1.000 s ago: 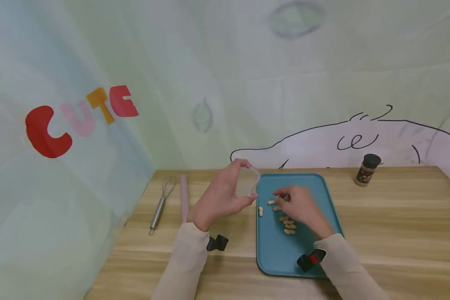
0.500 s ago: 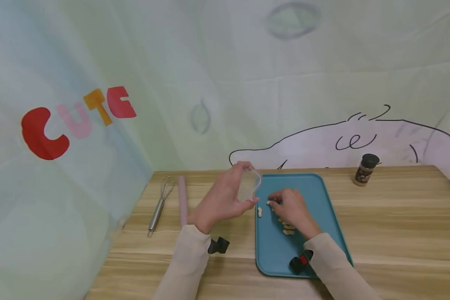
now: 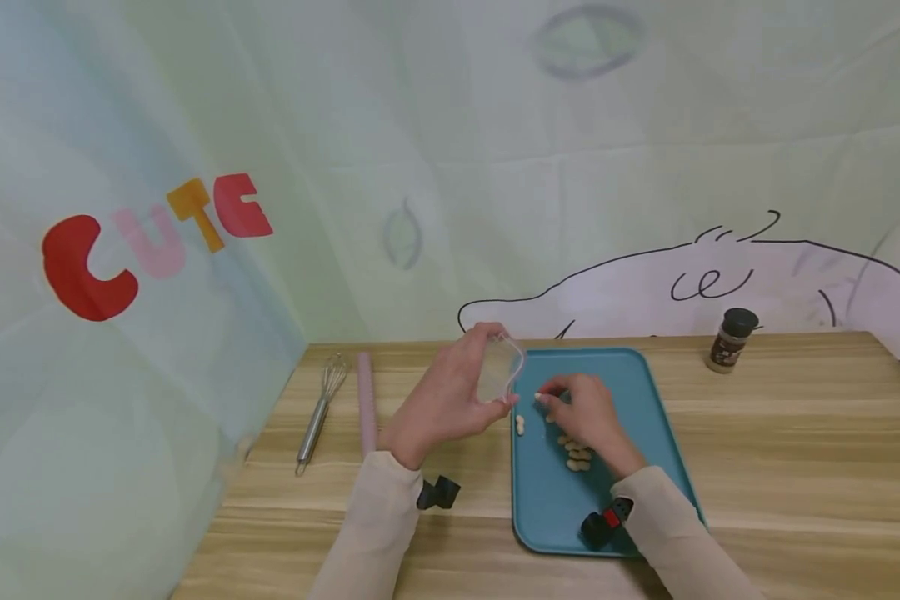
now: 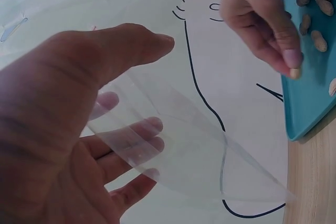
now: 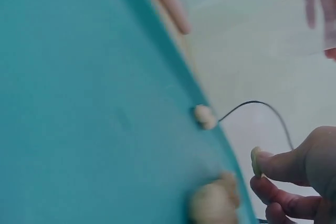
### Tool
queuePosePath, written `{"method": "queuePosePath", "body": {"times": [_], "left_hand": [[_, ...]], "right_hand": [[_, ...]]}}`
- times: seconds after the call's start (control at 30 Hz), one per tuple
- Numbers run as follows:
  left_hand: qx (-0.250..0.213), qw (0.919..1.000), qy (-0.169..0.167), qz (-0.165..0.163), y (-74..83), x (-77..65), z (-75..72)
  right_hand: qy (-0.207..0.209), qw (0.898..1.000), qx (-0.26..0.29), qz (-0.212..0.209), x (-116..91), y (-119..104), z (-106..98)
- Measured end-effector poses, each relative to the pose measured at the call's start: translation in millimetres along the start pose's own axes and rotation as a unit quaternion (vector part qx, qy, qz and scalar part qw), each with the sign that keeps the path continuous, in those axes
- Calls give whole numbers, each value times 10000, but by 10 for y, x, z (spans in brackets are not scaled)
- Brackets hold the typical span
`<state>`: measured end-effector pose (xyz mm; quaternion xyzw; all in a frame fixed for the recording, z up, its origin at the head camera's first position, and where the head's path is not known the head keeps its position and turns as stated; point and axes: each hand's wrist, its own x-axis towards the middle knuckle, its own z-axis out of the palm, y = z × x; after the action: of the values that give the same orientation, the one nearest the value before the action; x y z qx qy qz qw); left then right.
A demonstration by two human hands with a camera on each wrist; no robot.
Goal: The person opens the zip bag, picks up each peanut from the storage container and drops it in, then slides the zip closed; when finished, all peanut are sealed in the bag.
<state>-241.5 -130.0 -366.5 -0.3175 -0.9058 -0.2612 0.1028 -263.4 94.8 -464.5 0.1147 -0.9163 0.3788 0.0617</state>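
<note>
My left hand point(image 3: 446, 398) holds a clear plastic bag point(image 4: 178, 145), thumb and fingers spread round its mouth, which faces right toward the tray. Between the thumb and fingertips of my right hand point(image 3: 587, 410) is a small pale peanut point(image 5: 256, 162), mostly covered by the fingers in the head view. This hand is above the blue tray point(image 3: 555, 508), a short way right of the bag and apart from it. Several peanuts point(image 3: 579, 465) lie in the middle of the tray, partly behind the right hand. One single peanut point(image 3: 521, 425) lies by its left edge.
A metal whisk point(image 3: 321, 417) and a pink stick point(image 3: 367, 400) lie on the wooden table point(image 3: 810, 467) to the left. A black-capped spice jar point(image 3: 732, 340) stands at the back right. A printed curtain point(image 3: 420, 167) hangs behind the table.
My right hand has come left and closer to the bag, and now pinches a peanut from the tray's upper left. My left hand has barely moved with the bag.
</note>
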Motion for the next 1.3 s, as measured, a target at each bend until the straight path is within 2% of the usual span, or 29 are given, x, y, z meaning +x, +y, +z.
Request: {"method": "queuePosePath", "body": {"times": [0.13, 0.33, 0.63, 0.77, 0.9, 1.1, 1.3], "left_hand": [[32, 10000, 18, 74, -8, 4, 1], [10, 10000, 13, 56, -11, 7, -6], [-84, 9998, 22, 195, -22, 23, 8], [-112, 9999, -55, 120, -22, 23, 18], [-56, 9998, -208, 12, -5, 15, 34], [-27, 9995, -288, 96, 19, 8, 64], [7, 9993, -368, 81, 36, 13, 88]], "right_hand": [[-2, 9995, 315, 53, 13, -64, -141], [73, 9976, 587, 370, 5, -211, -370], [525, 9963, 671, 112, -72, -403, -640], [582, 9955, 749, 4, -118, -495, -739], [659, 9936, 876, -277, -165, -588, -784], [716, 9893, 983, -804, -197, -698, -755], [683, 9887, 951, -935, -222, -744, -708]]}}
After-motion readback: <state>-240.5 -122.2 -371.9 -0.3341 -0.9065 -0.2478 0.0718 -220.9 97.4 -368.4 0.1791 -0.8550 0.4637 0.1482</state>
